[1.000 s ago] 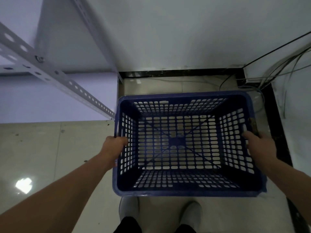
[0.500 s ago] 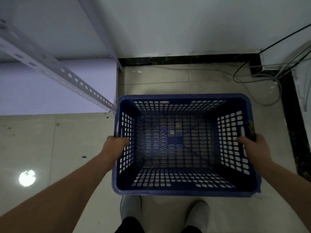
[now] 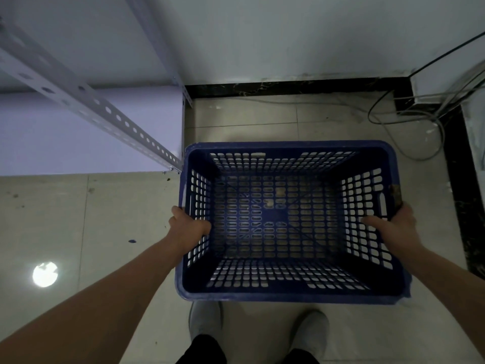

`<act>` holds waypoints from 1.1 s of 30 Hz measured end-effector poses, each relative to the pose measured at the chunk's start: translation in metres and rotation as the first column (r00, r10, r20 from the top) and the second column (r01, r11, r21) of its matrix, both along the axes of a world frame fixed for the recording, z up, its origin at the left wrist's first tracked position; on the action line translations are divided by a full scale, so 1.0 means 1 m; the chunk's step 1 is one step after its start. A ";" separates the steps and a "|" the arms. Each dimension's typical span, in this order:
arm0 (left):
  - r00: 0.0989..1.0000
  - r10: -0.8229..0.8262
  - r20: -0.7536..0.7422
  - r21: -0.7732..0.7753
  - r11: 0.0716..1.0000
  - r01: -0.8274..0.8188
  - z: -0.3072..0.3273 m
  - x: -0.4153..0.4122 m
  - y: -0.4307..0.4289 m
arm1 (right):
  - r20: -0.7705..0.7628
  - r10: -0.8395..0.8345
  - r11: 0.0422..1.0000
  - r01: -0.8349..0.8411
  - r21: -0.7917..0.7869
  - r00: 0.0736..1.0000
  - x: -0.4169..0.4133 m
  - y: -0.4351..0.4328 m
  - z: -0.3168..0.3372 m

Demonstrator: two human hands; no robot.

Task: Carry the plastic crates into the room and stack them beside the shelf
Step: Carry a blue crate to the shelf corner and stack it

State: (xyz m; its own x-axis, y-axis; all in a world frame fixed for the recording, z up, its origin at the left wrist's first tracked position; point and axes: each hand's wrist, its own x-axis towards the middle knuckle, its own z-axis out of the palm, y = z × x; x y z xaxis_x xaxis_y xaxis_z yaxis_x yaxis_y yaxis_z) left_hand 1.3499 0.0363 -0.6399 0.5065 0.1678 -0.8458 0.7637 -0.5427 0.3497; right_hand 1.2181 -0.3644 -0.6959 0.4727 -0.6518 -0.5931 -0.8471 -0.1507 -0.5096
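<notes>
Looks like a bare storeroom: a slotted-angle steel shelf (image 3: 112, 114) on the left, pale tiled floor (image 3: 78, 219), plain white wall (image 3: 288, 35), black skirting (image 3: 288, 86), loose cables (image 3: 409, 119) trailing in the corner.

No readable text, label, brand, number or sign anywhere in view. Blank on the blue crate (image 3: 288, 295), on the perforated shelf post (image 3: 105, 107) and on the wall (image 3: 288, 35). Only a brownish patch (image 3: 395, 193) on the crate's right rim, too blurred to read as a label.
</notes>
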 end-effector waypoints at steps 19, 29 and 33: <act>0.999 -0.029 -0.043 0.055 0.998 0.031 -0.003 -0.008 0.005 | -0.073 0.088 0.995 -0.091 -0.039 0.993 -0.008 -0.009 -0.011; 0.949 -0.282 0.140 0.003 0.959 0.284 0.044 -0.009 0.016 | -0.223 0.343 0.933 -0.358 -0.029 0.913 -0.009 0.007 0.050; 0.889 -0.388 0.243 0.005 0.917 0.399 0.118 -0.009 -0.007 | -0.315 0.543 0.787 -0.603 -0.134 0.779 -0.002 0.037 0.124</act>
